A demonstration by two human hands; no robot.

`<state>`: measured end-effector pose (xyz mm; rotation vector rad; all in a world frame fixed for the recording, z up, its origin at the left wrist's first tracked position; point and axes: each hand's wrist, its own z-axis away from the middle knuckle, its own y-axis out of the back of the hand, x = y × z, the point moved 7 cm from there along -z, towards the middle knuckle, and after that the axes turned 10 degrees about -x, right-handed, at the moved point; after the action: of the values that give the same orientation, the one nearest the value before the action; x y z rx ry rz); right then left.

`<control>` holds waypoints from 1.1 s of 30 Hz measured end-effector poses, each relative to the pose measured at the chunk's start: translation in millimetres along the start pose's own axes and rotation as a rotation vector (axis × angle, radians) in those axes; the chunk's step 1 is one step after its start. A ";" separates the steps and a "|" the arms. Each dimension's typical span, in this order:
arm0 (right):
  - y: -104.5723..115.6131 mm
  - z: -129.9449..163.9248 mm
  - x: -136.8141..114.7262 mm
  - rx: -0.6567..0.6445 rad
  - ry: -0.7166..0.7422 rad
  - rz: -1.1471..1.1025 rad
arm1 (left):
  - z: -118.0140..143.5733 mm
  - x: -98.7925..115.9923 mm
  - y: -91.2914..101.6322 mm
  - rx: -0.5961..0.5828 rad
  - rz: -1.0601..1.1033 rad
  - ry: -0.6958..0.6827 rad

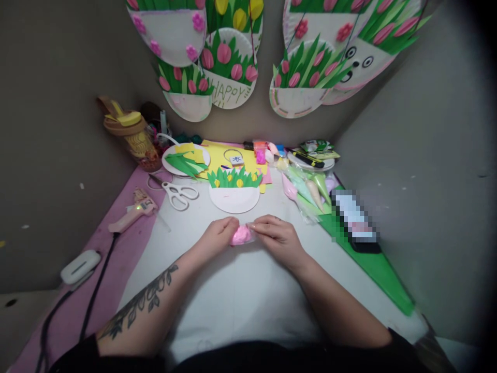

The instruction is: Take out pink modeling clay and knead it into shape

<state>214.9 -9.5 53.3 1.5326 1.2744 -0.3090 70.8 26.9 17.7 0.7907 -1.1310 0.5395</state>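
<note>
Between my two hands is a small clear bag of pink clay-like material [241, 234], held above the white table covering. My left hand [220, 231] is closed on the bag's left side, thumb on top. At its right end, the fingers of my right hand [277, 235] pinch the clear plastic. Just beyond them lies a white half paper plate [234, 199] with green paper grass [233, 178] and small yellow paper flowers along its top edge. White-handled scissors [180, 196] rest to the left of it.
A pink hot glue gun [134, 211], a white case [81, 267] and a tumbler [130, 137] stand left. Piping bags [308, 189], green sheet [361, 259] and a phone [355, 220] lie right. Yellow paper [217, 150] is behind; finished plate crafts [301, 98] hang on the wall.
</note>
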 end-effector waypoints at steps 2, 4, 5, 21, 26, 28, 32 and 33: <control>0.0 0.9 0.3 0.010 -0.009 -0.007 | 1.3 2.9 0.0 -0.010 -0.046 -0.007; 0.5 1.4 0.3 0.031 -0.009 -0.027 | 2.0 5.5 -1.4 -0.046 -0.073 -0.015; 0.9 1.4 0.3 0.042 -0.006 -0.038 | 2.0 6.2 -1.8 -0.063 -0.079 -0.017; -7.6 1.8 6.6 0.041 -0.009 0.113 | -1.2 -6.5 -1.8 -0.026 0.163 0.019; -4.7 1.3 7.6 0.093 -0.019 0.144 | -0.4 -17.1 -15.8 -0.100 0.510 0.119; -3.6 0.5 7.8 0.110 -0.041 0.127 | 0.3 -18.8 -18.1 -0.097 0.596 0.131; -3.0 -0.4 7.0 0.124 -0.059 0.066 | 0.7 -17.6 -21.0 -0.094 0.653 0.100; -3.1 -0.4 6.8 0.123 -0.060 0.047 | 0.6 -16.3 -22.1 -0.105 0.654 0.085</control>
<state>214.9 -5.8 46.8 1.6430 1.1895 -0.4064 80.9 12.9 -3.5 0.2868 -1.3231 1.0355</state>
